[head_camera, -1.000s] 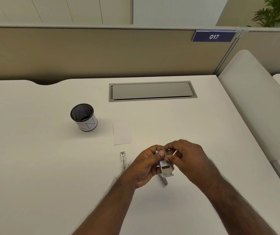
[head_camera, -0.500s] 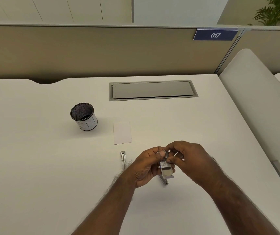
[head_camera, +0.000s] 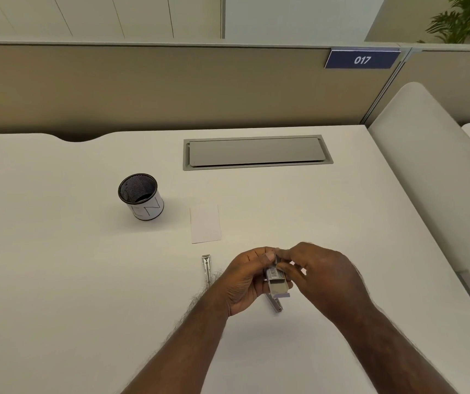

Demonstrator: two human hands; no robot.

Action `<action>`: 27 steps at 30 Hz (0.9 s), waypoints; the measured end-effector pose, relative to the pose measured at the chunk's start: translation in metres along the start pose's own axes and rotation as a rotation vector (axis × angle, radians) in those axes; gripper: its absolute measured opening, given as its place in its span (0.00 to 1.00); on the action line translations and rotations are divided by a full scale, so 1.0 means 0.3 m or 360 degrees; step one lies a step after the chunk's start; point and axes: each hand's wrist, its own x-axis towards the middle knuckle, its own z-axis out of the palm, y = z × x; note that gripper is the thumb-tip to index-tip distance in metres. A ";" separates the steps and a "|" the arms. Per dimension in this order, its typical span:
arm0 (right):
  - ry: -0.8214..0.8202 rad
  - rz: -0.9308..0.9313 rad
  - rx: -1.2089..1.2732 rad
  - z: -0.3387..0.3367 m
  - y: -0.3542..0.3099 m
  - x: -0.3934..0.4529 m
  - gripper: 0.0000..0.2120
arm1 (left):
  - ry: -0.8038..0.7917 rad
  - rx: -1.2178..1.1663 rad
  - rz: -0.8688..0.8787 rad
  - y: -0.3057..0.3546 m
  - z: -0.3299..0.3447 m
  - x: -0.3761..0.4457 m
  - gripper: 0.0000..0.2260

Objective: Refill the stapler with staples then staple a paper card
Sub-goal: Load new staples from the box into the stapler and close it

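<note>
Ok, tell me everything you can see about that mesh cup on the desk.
The mesh cup is a small round holder with a black mesh inside and a dark rim. Its outer wall is white with thin line markings. It stands upright on the white desk, left of the paper card, apart from it. Nothing shows inside, and nothing touches it.

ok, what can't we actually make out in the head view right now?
- Stapler: opened flat on the desk, its middle hidden under the hands; only two metal ends show.
- Staple box: print too small to read; contents not visible.
- Right hand: fingertips hidden behind the left hand and box, so whether they pinch staples is unclear.
- Pen cup: bottom dark, contents unclear.
</note>
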 end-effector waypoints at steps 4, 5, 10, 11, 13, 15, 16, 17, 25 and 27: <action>-0.0237 0.0187 0.0132 -0.011 0.019 0.013 0.08 | -0.0037 0.0076 -0.0042 0.009 -0.008 0.002 0.14; -0.0280 0.0219 0.0161 -0.014 0.022 0.017 0.08 | -0.0045 0.0090 -0.0055 0.010 -0.010 0.002 0.14; -0.0417 0.0321 0.0293 -0.025 0.031 0.027 0.08 | -0.0083 0.0161 -0.0116 0.015 -0.010 -0.004 0.12; -0.0450 0.0335 0.0312 -0.027 0.033 0.030 0.08 | -0.0088 0.0173 -0.0123 0.014 -0.009 -0.006 0.11; -0.0514 0.0337 0.0354 -0.031 0.039 0.035 0.07 | -0.0091 0.0188 -0.0133 0.015 -0.008 -0.008 0.10; -0.0569 0.0317 0.0374 -0.036 0.043 0.040 0.07 | -0.0104 0.0197 -0.0142 0.016 -0.007 -0.010 0.10; -0.0592 0.0314 0.0384 -0.037 0.042 0.043 0.06 | -0.0109 0.0201 -0.0145 0.017 -0.008 -0.011 0.10; -0.0613 0.0319 0.0397 -0.037 0.041 0.045 0.06 | -0.0111 0.0205 -0.0147 0.018 -0.008 -0.012 0.10; -0.0696 0.0343 0.0347 -0.041 0.038 0.045 0.05 | -0.0065 0.0260 -0.0105 0.004 -0.001 -0.020 0.07; -0.0661 0.0320 0.0328 -0.044 0.034 0.043 0.07 | -0.0067 0.0259 -0.0101 0.005 0.003 -0.021 0.07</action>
